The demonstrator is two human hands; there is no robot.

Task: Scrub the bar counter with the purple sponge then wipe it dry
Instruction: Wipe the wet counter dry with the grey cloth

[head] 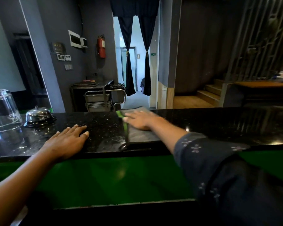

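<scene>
Cloth (138,132): grey with a green edge, spread flat on the counter from the far edge to the near edge, right of centre; blurred, so its exact outline is hard to tell.
Right hand (140,119): lies palm down on the cloth, fingers straight and spread, pressing it to the counter; nothing is gripped.
Left hand (69,139): flat on bare counter, well left of the cloth, fingers straight and together, holding nothing.
Counter (219,124): black speckled stone, glossy, with a green front panel below its near edge.
Sleeve (219,168): dark, with small pale flower marks, on the right arm; the left forearm is bare.
Bell (38,115): metal dome on the counter, left of the left hand.
Glass (2,110): clear, upside down, at the far left of the counter beside the bell.
Background: a red extinguisher (101,46) on a grey wall, dark curtains (137,54) tied back in a doorway, a metal cart (103,100) below, wooden steps (209,93) to the right.
</scene>
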